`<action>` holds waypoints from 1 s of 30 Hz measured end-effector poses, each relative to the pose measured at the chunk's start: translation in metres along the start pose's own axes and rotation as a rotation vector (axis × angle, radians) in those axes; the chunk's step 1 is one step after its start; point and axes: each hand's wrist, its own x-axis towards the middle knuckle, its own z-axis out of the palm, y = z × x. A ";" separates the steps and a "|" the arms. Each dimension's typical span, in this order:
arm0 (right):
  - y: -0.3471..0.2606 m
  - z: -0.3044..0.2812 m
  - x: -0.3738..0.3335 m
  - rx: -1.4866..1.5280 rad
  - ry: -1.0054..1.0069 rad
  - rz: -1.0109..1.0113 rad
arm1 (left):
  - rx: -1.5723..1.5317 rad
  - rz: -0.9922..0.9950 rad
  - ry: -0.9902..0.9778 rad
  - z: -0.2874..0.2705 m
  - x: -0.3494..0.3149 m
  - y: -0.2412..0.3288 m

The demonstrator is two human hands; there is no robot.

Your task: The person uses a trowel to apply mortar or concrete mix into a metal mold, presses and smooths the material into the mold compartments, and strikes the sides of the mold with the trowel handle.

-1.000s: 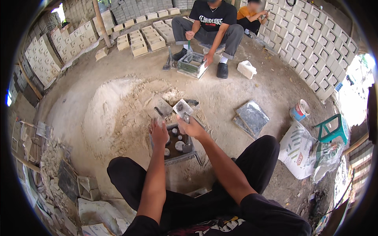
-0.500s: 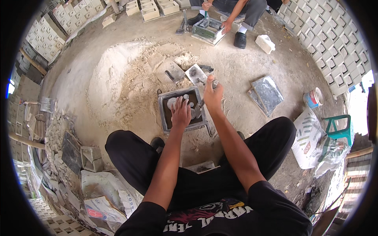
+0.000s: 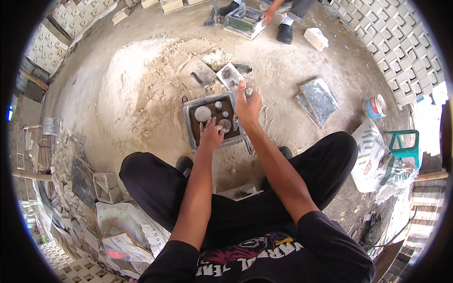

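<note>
A grey metal mould frame [image 3: 192,137] on the ground before me contains brown sandy material, with several round metal pieces standing up from it. The larger ones are a pale disc [image 3: 203,113] and a darker disc [image 3: 225,125]; a short cylinder [image 3: 218,106] rises behind them. My left hand [image 3: 211,135] is over the frame's near part, fingers apart, fingertips at the darker disc. Closed at the frame's right edge, my right hand [image 3: 248,106] grips a grey-handled tool [image 3: 249,92]; the hand hides most of it.
Beyond the frame lie a flat trowel [image 3: 230,75] and a handled plate [image 3: 197,72], beside a sand heap [image 3: 134,78]. Flat metal plates [image 3: 318,101] and a bucket [image 3: 374,107] are at right. A co-worker's hand [image 3: 267,17] touches another mould [image 3: 243,23].
My left hand has drawn back toward me, uncovering the pale disc and cylinder. My right hand still grips the tool and is slightly left. The whole view has shifted a little.
</note>
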 end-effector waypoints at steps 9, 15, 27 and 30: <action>0.061 0.005 -0.006 0.016 -0.037 -0.147 | 0.016 -0.012 0.021 0.000 -0.003 0.010; 0.064 -0.009 -0.006 0.021 -0.086 -0.060 | -0.020 -0.078 0.003 0.000 -0.002 0.008; 0.062 -0.007 -0.001 -0.031 -0.059 -0.147 | -0.074 -0.107 -0.018 -0.004 -0.005 0.019; 0.065 -0.009 0.000 -0.146 -0.089 -0.124 | -0.057 -0.133 -0.017 -0.013 0.005 0.017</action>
